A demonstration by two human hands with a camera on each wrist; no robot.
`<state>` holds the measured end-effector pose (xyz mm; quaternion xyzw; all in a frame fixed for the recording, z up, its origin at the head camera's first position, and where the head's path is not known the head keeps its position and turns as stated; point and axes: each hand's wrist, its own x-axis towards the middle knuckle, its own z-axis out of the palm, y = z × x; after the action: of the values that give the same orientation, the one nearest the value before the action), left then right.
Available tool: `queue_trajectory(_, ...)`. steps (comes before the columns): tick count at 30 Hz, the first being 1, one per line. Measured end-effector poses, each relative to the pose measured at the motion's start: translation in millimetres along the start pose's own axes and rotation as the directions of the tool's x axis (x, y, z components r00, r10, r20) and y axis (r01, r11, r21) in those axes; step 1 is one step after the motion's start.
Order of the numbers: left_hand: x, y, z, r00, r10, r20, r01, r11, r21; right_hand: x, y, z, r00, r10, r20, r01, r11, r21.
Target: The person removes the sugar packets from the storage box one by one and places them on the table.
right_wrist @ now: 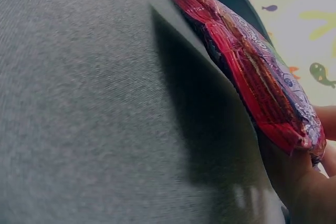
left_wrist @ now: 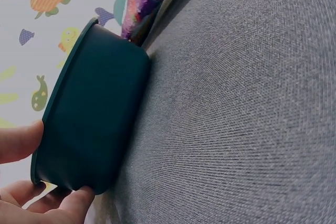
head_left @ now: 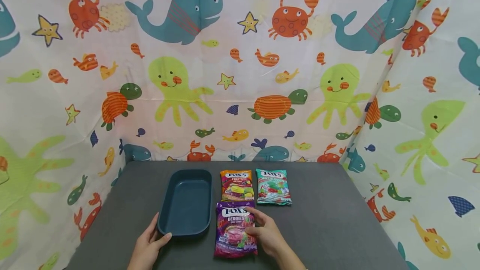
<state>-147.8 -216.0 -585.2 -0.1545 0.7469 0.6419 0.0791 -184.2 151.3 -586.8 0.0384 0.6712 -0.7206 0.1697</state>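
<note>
The right hand is curling round the near edge of the purple berries bag, fingers across its front and thumb beneath, and the right wrist view is showing that edge coming up off the grey tabletop. So I'm judging this as the pick-up stage, just under way. The left hand is steadying the dark teal tray, thumb on the near rim and fingers cupping the outer wall, so it is gripping the tray's corner rather than lying flat.

The bag is sitting just right of the tray, nearly touching its long side. Getting it in calls, I'd say, for a clean lift over the raised rim and a short carry leftward, with the tray held firm.

The bag is looking glossy and crinkly, plump with loose contents, likely to sag and shift. The tray is smooth, matte, rounded at the corners, with upright walls. The tabletop is showing a fine woven texture. Behind, an orange fruits bag and a green mint bag are lying flat, side by side.
</note>
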Motion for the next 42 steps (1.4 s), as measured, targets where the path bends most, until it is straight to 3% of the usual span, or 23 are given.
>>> queue_trajectory(14,1.0,0.0,-4.9,1.000,-0.002,-0.021,0.002,1.000,0.004,5.9,14.2,1.5,0.999,-0.008,0.033,0.008,1.000,0.013)
queue_trajectory(19,2.6,-1.0,-6.0,1.000,0.003,-0.024,-0.003,1.000,0.004,5.8,11.8,5.3,0.999,-0.027,0.023,0.028,0.998,-0.063)
queue_trajectory(21,2.8,-1.0,-6.4,1.000,0.002,-0.028,-0.002,1.000,-0.002,6.1,10.3,7.0,0.998,-0.052,0.023,0.054,0.988,-0.147)
queue_trajectory(24,3.5,-1.1,-7.0,0.999,0.007,-0.037,-0.006,1.000,0.020,5.5,8.5,9.4,0.993,-0.112,0.034,0.117,0.931,-0.346)
queue_trajectory(27,4.1,-1.1,-6.9,0.999,0.012,-0.041,-0.009,0.998,0.055,2.3,6.5,11.9,0.976,-0.215,0.040,0.199,0.792,-0.577)
queue_trajectory(29,4.9,-0.9,-6.8,0.999,0.018,-0.041,-0.015,0.997,0.076,0.8,5.1,13.4,0.965,-0.261,0.038,0.218,0.707,-0.673)
queue_trajectory(33,5.3,0.1,-6.3,0.999,0.021,-0.033,-0.020,0.999,0.050,-1.3,0.1,15.3,0.955,-0.295,0.030,0.207,0.590,-0.780)
queue_trajectory(37,7.0,1.4,-7.1,0.999,0.023,-0.033,-0.022,0.999,0.036,-0.6,-3.8,11.5,0.956,-0.292,0.004,0.162,0.517,-0.841)
queue_trajectory(39,7.1,0.2,-8.5,0.999,0.029,-0.031,-0.027,0.997,0.066,-3.0,-4.9,6.4,0.951,-0.308,0.003,0.169,0.514,-0.841)
queue_trajectory(42,5.0,-1.9,-11.2,0.999,0.038,0.002,-0.037,0.988,0.153,-12.8,-8.5,-8.1,0.944,-0.327,0.036,0.221,0.550,-0.805)
